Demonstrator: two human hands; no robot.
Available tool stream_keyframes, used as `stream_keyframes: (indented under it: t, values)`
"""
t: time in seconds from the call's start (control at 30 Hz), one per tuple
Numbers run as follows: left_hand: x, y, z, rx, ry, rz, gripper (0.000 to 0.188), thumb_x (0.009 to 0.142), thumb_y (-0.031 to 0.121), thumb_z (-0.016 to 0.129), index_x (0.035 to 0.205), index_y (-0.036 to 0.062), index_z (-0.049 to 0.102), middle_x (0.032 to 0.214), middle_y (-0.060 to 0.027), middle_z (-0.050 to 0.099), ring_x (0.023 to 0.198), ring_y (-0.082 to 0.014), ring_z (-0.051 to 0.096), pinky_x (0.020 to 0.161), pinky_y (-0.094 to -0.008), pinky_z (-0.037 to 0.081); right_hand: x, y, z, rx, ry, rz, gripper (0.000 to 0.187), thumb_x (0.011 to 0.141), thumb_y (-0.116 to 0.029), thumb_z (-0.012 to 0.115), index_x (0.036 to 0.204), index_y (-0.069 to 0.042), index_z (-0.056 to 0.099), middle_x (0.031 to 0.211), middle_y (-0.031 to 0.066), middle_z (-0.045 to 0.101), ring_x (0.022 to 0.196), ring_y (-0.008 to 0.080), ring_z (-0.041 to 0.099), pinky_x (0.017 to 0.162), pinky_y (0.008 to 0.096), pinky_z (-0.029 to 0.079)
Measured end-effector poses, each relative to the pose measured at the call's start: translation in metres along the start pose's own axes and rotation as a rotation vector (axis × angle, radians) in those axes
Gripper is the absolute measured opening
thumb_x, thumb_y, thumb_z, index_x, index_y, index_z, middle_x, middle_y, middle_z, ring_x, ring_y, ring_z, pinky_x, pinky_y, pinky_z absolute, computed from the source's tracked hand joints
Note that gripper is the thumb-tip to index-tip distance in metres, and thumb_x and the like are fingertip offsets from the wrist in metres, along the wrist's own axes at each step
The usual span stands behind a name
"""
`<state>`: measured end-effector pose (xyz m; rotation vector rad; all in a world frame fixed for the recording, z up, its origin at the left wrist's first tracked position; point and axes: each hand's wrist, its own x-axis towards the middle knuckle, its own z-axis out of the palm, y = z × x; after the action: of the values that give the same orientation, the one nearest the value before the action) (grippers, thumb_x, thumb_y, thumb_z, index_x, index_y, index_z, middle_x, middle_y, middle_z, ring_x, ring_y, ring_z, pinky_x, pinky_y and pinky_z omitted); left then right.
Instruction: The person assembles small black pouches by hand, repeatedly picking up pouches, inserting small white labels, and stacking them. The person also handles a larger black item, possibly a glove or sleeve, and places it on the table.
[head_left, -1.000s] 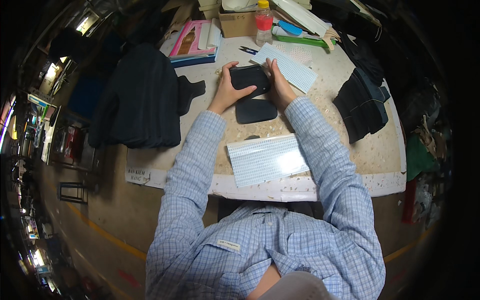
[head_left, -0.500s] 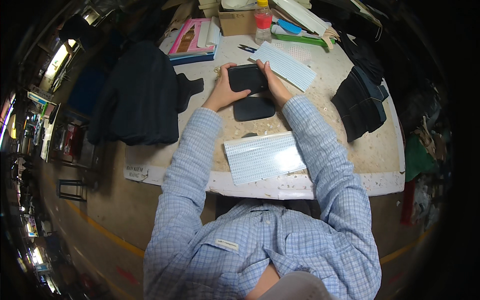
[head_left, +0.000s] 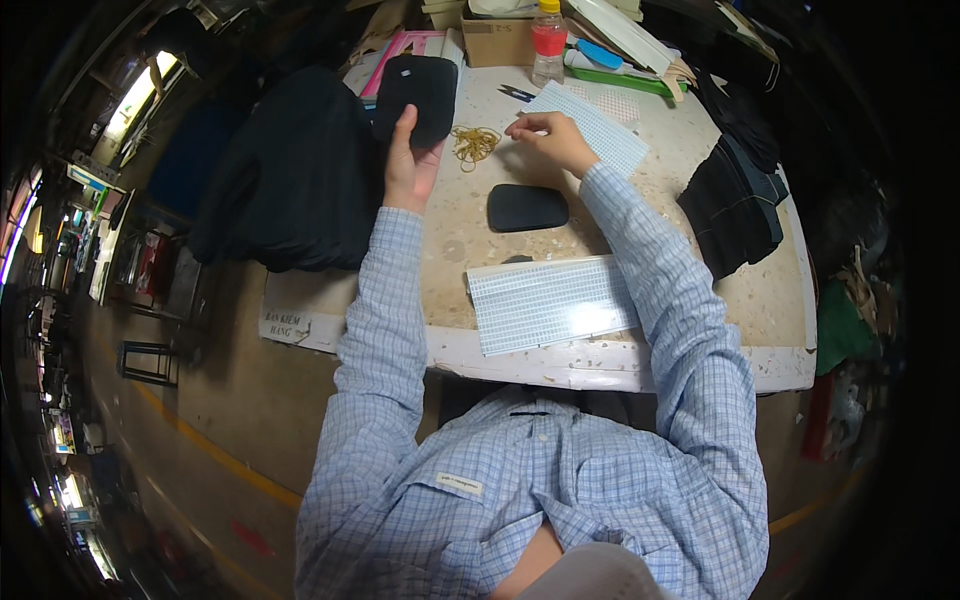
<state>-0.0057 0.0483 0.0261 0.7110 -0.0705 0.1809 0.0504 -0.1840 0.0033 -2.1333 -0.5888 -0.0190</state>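
Observation:
My left hand (head_left: 410,175) grips a black rounded-rectangle piece (head_left: 418,100) from below, thumb on its face. It is raised at the left, and a small white sticker (head_left: 406,73) shows near its upper edge. A tangle of tan rubber bands (head_left: 475,147) lies on the table between my hands. Just right of it, my right hand (head_left: 552,142) has its fingers bent and the tips close together; whatever they may pinch is too small to see. Another black rounded piece (head_left: 527,208) lies flat nearer to me.
Sticker sheets (head_left: 555,305) lie near the front edge and others (head_left: 590,125) behind my right hand, beside small snips (head_left: 516,93). Dark cloth piles (head_left: 290,180) flank the table, with more bundles (head_left: 735,205) at right. A bottle (head_left: 548,45) and cardboard box (head_left: 500,42) stand at the back.
My hands have parted. The left has carried the black piece up and left, turning it upright; the right has let go of it and bent its fingers. The rubber bands are now uncovered.

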Motion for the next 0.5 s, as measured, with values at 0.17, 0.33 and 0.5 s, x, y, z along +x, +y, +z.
stream_keyframes:
  t: [0.17,0.33,0.5]
  values:
    - [0.001,0.003,-0.008,-0.261,-0.072,-0.092,0.047,0.083,0.027,0.077,0.121,0.0048,0.060,0.118,-0.0100,0.066,0.107,-0.0219,0.064,0.092,-0.0361,0.054,0.030,0.003,0.037,-0.293,0.250,-0.049,0.019,0.080,-0.021,0.071,0.094,-0.008,0.074,0.083,0.0125,0.070,0.079,0.0268,0.068,0.075,0.0362,0.053]
    - [0.005,-0.003,-0.018,-0.368,-0.044,-0.165,0.048,0.081,0.030,0.077,0.119,0.0045,0.060,0.116,-0.0103,0.066,0.105,-0.0230,0.064,0.094,-0.0371,0.053,0.040,0.000,0.050,-0.367,0.101,0.095,0.020,0.078,-0.026,0.074,0.087,-0.009,0.074,0.080,0.0115,0.071,0.077,0.0258,0.069,0.073,0.0357,0.053]
    - [0.008,-0.006,-0.027,-0.441,-0.077,-0.230,0.052,0.081,0.035,0.076,0.119,0.0034,0.060,0.116,-0.0110,0.065,0.105,-0.0250,0.064,0.096,-0.0385,0.053,0.047,-0.007,0.044,-0.114,0.185,0.099,0.023,0.076,-0.028,0.078,0.083,-0.007,0.074,0.081,0.0115,0.072,0.075,0.0209,0.070,0.073,0.0330,0.054]
